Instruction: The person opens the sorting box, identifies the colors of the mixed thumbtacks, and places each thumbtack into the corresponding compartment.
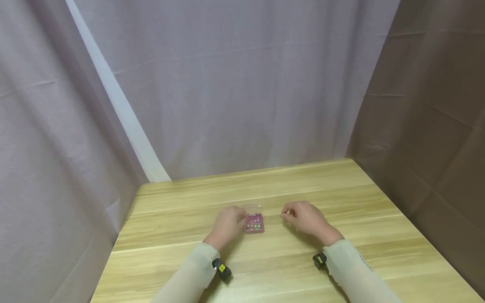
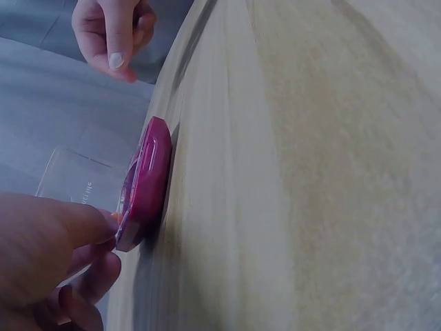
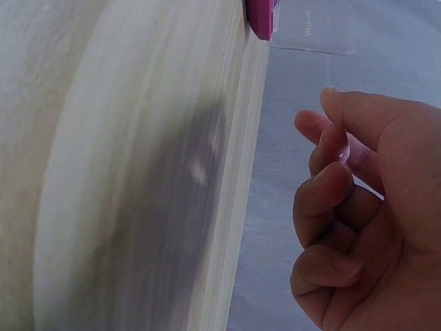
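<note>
A small pink compartment case (image 1: 254, 225) lies on the table with its clear lid (image 1: 252, 208) raised at the far side. Small round pieces, some green and some pale, sit in its compartments. My left hand (image 1: 228, 224) is at the case's left side, its curled fingertips at the rim in the left wrist view, where an orange speck (image 2: 116, 216) shows beside them. To the right of the case, my right hand (image 1: 307, 216) hovers over the table, apart from it. Its fingers (image 3: 324, 196) are loosely bent, thumb near the index finger, with no object plainly visible between them.
The wood-grain table (image 1: 182, 198) stretches around both hands. Grey curtains (image 1: 242, 92) hang behind and to the left, with a pale strip (image 1: 121, 101) between them. A brownish curtain (image 1: 428, 118) closes off the right side. Each wrist wears a small black camera (image 1: 223, 271).
</note>
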Demonstrator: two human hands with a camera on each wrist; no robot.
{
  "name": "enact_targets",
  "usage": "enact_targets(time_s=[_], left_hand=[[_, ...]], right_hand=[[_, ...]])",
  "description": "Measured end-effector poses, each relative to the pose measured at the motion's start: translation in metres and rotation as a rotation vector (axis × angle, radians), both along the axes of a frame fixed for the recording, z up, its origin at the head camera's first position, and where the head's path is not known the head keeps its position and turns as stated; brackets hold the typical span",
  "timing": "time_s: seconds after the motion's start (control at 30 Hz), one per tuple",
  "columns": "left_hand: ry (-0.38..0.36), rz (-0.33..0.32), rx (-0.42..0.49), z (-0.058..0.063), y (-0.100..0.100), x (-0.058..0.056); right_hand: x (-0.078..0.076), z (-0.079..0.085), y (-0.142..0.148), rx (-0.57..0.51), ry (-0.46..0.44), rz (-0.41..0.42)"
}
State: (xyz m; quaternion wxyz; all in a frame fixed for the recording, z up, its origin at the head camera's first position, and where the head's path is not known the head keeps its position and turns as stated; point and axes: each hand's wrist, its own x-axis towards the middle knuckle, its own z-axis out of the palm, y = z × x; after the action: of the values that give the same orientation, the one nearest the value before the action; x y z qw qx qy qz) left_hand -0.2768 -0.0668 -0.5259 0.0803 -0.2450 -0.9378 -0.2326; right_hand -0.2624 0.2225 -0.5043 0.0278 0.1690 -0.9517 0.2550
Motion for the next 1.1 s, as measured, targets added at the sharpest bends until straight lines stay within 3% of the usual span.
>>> enact_targets(time_s=[0.47,0.67,0.9,1.1], left_hand=[[-0.015,-0.003,0.037,0.001,-0.015,0.002],[-0.057,0.063,0.076,0.001,-0.034,0.004],[-0.162,0.123,0.197,0.008,-0.047,0.003],[-0.086,0.100,0.176,0.020,-0.035,-0.008]], right_hand=[[-0.001,0.002,-0.003,-0.020,-0.012,0.013],[-0.002,0.002,-0.004,-0.018,-0.016,0.011],[0.000,0.002,-0.008,-0.001,-0.026,0.019],[0.002,-0.002,-0.020,0.021,-0.019,0.042]])
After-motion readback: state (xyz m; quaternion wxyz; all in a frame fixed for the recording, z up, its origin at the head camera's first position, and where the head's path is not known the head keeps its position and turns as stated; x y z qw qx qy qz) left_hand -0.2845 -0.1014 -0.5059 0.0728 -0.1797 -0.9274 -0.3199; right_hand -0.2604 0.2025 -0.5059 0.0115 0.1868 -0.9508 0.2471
